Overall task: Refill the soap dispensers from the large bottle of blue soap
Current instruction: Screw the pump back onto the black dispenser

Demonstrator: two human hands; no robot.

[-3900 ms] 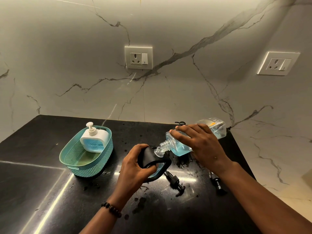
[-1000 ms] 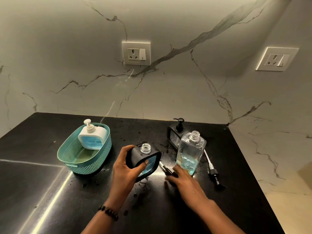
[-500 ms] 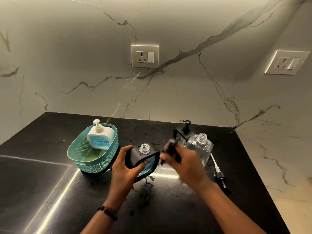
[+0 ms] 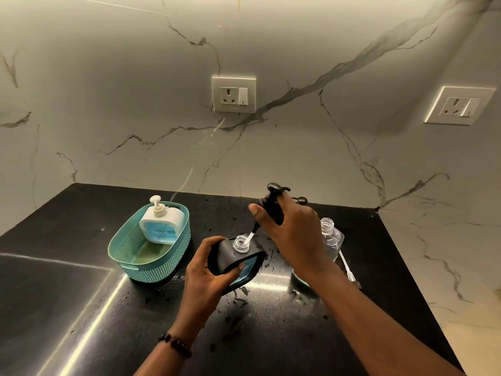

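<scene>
In the head view, the left hand [image 4: 208, 270] was wrapped around the black dispenser [image 4: 238, 263], holding it tilted on the dark bench [image 4: 81, 308] with its clear threaded neck [image 4: 241, 243] open and pointing up and a little away from the person. The right hand [image 4: 290, 229] was closed around the black pump head [image 4: 272, 206], held above and just to the right of that neck, the pump's white dip tube [image 4: 250, 236] slanting down and left with its tip at or just inside the mouth; whether it had cleared the rim could not be told. The coming move seemed to turn on that line: the tube's long axis ran at an angle to the neck, so the pump probably had to be stood straighter over the opening before sliding down and screwing on. Blue soap showed in the black dispenser's window beneath the left thumb. The large clear bottle [image 4: 330, 234] stood uncapped just behind the right wrist, partly hidden, with another pump [image 4: 349, 272] lying beside it. Well to the left, a white dispenser [image 4: 162, 225] with blue soap leaned inside a teal basket [image 4: 130, 264].
</scene>
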